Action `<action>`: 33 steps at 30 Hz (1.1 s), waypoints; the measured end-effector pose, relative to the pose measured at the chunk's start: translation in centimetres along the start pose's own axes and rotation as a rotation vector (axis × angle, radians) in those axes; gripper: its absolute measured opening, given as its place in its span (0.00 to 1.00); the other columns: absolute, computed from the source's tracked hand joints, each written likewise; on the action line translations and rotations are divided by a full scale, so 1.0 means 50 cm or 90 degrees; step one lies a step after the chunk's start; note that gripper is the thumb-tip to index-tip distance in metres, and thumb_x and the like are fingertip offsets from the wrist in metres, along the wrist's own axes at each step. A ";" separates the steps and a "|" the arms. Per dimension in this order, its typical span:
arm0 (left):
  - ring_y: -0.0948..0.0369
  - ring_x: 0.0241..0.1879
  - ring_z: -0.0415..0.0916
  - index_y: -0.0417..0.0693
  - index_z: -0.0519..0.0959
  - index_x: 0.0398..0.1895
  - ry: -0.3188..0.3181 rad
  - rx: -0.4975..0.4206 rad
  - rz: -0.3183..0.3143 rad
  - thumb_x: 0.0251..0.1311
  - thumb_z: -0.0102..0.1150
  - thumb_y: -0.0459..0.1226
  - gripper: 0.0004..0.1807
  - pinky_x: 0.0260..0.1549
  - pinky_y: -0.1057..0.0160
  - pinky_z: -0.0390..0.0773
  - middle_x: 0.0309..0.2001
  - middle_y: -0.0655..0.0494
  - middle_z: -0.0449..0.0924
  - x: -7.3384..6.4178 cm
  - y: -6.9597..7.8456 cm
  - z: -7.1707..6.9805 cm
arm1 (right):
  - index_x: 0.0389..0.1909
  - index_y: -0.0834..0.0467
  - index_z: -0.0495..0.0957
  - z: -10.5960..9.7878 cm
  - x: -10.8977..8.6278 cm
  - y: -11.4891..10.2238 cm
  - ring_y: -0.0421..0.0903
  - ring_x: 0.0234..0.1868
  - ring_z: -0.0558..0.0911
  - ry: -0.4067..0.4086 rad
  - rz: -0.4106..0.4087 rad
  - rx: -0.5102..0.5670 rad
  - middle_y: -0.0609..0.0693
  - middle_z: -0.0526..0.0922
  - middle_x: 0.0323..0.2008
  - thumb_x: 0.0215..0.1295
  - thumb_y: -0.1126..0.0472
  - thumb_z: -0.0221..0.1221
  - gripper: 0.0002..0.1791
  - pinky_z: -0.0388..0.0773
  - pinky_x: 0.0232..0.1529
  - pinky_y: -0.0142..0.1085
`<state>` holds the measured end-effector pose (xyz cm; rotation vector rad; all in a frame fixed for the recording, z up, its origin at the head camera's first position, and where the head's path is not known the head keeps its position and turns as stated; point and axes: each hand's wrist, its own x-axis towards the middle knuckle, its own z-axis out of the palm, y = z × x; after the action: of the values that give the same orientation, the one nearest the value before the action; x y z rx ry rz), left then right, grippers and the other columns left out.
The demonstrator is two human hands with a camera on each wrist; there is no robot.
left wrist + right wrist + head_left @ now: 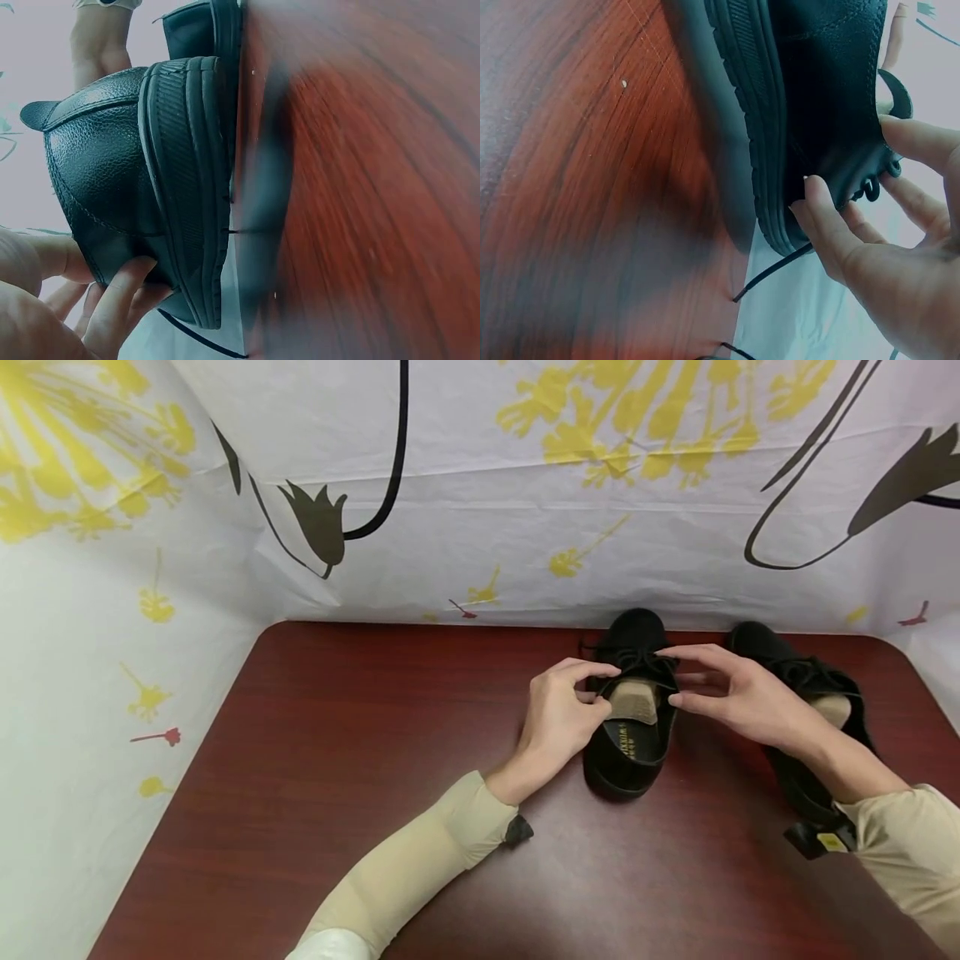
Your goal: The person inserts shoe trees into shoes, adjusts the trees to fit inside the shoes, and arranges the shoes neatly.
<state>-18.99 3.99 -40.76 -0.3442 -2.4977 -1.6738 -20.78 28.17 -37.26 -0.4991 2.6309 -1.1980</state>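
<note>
A black lace-up shoe (622, 781) stands on the table with its toe toward the back wall. Inside its opening a beige patch (633, 702) shows, behind a black insole with gold lettering. My left hand (558, 717) grips the shoe's left side by the opening, several fingertips (124, 289) lying against the outer leather. From the other side my right hand (750, 697) holds it, thumb at the opening's edge and other fingertips (817, 196) on the leather near the laces. A loose lace end (772, 271) hangs past the sole. The shoe hides part of both hands in the wrist views.
A matching black shoe (798, 777) stands to the right, partly under my right forearm. The dark red table (375, 735) meets a white cloth (450, 560) with printed flowers along its back edge. Small dark devices sit at both wrists.
</note>
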 end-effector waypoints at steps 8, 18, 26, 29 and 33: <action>0.82 0.23 0.76 0.57 0.87 0.45 0.005 -0.005 -0.005 0.50 0.62 0.23 0.23 0.16 0.75 0.72 0.45 0.65 0.79 0.007 0.011 0.025 | 0.68 0.42 0.71 -0.025 -0.012 0.006 0.24 0.51 0.76 0.009 0.027 -0.026 0.43 0.68 0.65 0.66 0.55 0.66 0.30 0.75 0.43 0.20; 0.83 0.22 0.75 0.55 0.88 0.45 0.013 0.014 -0.004 0.49 0.63 0.23 0.22 0.19 0.77 0.73 0.43 0.66 0.80 0.011 0.016 0.043 | 0.69 0.40 0.69 -0.038 -0.019 0.014 0.56 0.61 0.76 0.002 0.080 -0.035 0.46 0.65 0.68 0.69 0.49 0.62 0.28 0.74 0.41 0.20; 0.83 0.22 0.75 0.57 0.88 0.43 0.026 0.028 0.005 0.48 0.63 0.23 0.23 0.21 0.79 0.73 0.40 0.65 0.80 0.014 0.022 0.061 | 0.71 0.41 0.67 -0.050 -0.030 0.020 0.58 0.64 0.74 -0.003 0.105 -0.040 0.48 0.62 0.70 0.70 0.46 0.60 0.29 0.73 0.41 0.19; 0.84 0.22 0.74 0.58 0.88 0.43 0.025 0.041 0.006 0.49 0.64 0.23 0.23 0.22 0.79 0.73 0.41 0.65 0.80 0.014 0.025 0.069 | 0.70 0.41 0.67 -0.053 -0.032 0.023 0.57 0.63 0.75 -0.002 0.111 -0.048 0.49 0.63 0.70 0.70 0.46 0.60 0.29 0.74 0.41 0.21; 0.84 0.21 0.72 0.58 0.88 0.43 0.024 0.043 0.004 0.48 0.64 0.24 0.23 0.21 0.80 0.72 0.41 0.65 0.81 0.015 0.028 0.078 | 0.69 0.43 0.68 -0.057 -0.033 0.026 0.57 0.63 0.75 -0.001 0.115 -0.057 0.50 0.63 0.71 0.70 0.45 0.60 0.29 0.75 0.40 0.23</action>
<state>-19.25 8.21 -40.81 -0.3098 -2.5159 -1.5745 -20.45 31.58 -36.31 -0.2690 2.6709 -1.0292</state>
